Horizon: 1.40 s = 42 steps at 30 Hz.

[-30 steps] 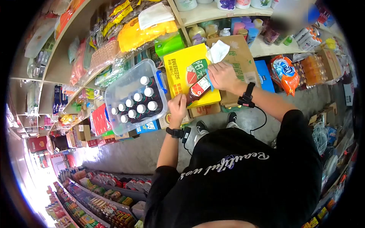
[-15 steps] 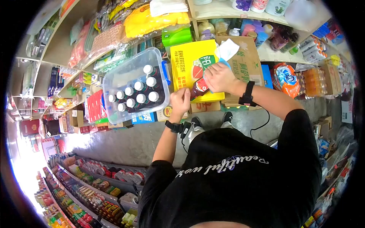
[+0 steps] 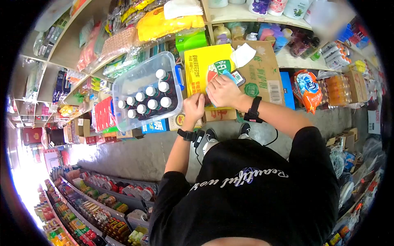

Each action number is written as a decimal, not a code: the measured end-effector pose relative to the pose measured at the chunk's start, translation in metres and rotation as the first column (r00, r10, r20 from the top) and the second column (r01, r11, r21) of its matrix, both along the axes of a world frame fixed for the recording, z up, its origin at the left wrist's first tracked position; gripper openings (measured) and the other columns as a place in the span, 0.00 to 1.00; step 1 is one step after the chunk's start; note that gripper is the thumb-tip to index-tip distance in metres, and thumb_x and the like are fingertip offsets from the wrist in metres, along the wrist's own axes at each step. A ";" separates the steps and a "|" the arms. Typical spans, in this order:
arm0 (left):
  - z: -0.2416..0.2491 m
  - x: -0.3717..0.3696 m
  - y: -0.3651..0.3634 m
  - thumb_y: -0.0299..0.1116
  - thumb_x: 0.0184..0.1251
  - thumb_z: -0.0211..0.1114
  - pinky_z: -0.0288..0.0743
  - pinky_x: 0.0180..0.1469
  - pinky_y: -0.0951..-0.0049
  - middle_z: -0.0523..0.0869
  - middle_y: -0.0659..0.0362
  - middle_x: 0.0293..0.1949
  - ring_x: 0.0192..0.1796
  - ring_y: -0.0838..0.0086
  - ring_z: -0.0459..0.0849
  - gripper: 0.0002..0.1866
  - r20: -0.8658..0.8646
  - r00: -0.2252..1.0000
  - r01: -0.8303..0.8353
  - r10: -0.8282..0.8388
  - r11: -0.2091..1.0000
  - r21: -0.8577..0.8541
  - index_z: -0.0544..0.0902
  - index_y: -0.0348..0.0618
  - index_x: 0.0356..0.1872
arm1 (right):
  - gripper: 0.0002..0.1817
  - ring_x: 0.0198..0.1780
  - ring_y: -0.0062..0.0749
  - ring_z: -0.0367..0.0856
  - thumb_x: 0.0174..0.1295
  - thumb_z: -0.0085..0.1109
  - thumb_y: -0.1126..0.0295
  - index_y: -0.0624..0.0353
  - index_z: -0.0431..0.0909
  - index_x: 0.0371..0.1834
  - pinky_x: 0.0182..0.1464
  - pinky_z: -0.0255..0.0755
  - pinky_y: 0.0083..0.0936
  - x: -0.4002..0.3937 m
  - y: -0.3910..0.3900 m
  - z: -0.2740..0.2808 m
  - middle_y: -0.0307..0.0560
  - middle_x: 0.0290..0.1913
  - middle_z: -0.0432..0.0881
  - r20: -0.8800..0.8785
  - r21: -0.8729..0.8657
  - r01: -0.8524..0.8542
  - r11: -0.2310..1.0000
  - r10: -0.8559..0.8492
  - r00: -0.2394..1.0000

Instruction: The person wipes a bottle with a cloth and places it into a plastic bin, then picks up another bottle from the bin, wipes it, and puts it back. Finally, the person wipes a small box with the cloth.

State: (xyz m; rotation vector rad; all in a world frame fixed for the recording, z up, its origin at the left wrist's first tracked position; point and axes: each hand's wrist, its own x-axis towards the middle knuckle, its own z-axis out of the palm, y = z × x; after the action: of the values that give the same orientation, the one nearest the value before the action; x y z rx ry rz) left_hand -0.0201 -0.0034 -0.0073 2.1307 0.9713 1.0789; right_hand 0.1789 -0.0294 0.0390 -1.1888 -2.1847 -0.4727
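My right hand point(image 3: 223, 91) is closed around a light blue cloth point(image 3: 227, 74) and a dark bottle point(image 3: 238, 77). Part of the bottle, with a small printed label, sticks out past the cloth. My left hand point(image 3: 194, 107) is closed at the other end of the bottle, which the fingers mostly hide. Both hands are over the front edge of a yellow carton point(image 3: 195, 61). Left of them, a clear plastic bin point(image 3: 139, 67) with a blue latch holds several dark bottles with white caps point(image 3: 152, 91).
A white tissue point(image 3: 243, 54) lies across the yellow carton and a brown carton point(image 3: 262, 69). An orange and blue packet point(image 3: 308, 88) is at the right. Shelves of packaged goods stand behind, and bottle racks point(image 3: 111, 199) are at lower left.
My right hand has moved left toward my left hand, with the blue cloth. The bottle's red label is now covered, and its other end shows beyond the cloth.
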 end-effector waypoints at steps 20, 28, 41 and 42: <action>0.032 0.011 -0.006 0.32 0.64 0.77 0.83 0.40 0.60 0.89 0.47 0.42 0.38 0.53 0.89 0.16 0.105 0.994 -0.022 -0.017 0.932 0.361 0.85 0.36 0.48 | 0.16 0.34 0.49 0.88 0.70 0.55 0.62 0.59 0.85 0.29 0.42 0.81 0.44 0.059 0.013 0.013 0.53 0.28 0.88 -0.143 -0.288 0.075 0.955 -0.121 0.982; 0.011 0.006 -0.009 0.35 0.55 0.85 0.84 0.37 0.64 0.88 0.49 0.35 0.35 0.55 0.90 0.22 -0.025 1.000 0.006 0.002 0.952 0.306 0.84 0.37 0.46 | 0.11 0.38 0.46 0.87 0.69 0.57 0.64 0.58 0.84 0.33 0.46 0.80 0.41 0.076 0.009 0.016 0.50 0.33 0.88 -0.109 -0.192 -0.015 0.981 -0.006 0.994; 0.014 0.018 0.003 0.36 0.72 0.71 0.66 0.24 0.69 0.80 0.54 0.16 0.20 0.81 0.75 0.18 0.098 0.969 -0.196 0.225 0.951 -0.239 0.84 0.30 0.27 | 0.17 0.31 0.46 0.86 0.67 0.57 0.61 0.59 0.85 0.24 0.44 0.78 0.44 0.021 0.029 0.011 0.52 0.26 0.87 -0.102 -0.211 0.109 0.971 -0.133 0.986; 0.014 0.017 0.003 0.34 0.72 0.69 0.67 0.24 0.69 0.81 0.53 0.17 0.21 0.80 0.75 0.16 0.077 0.970 -0.207 0.230 0.950 -0.234 0.84 0.30 0.29 | 0.17 0.32 0.46 0.86 0.67 0.56 0.61 0.60 0.85 0.25 0.45 0.78 0.43 0.009 0.028 0.007 0.52 0.26 0.87 -0.102 -0.185 0.102 0.977 -0.122 0.987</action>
State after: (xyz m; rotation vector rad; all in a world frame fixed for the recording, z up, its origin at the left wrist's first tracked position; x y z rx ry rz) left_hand -0.0027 -0.0006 0.0064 1.7991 1.2402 1.1130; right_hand 0.1876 -0.0009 0.0458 -1.4061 -2.1061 -0.2510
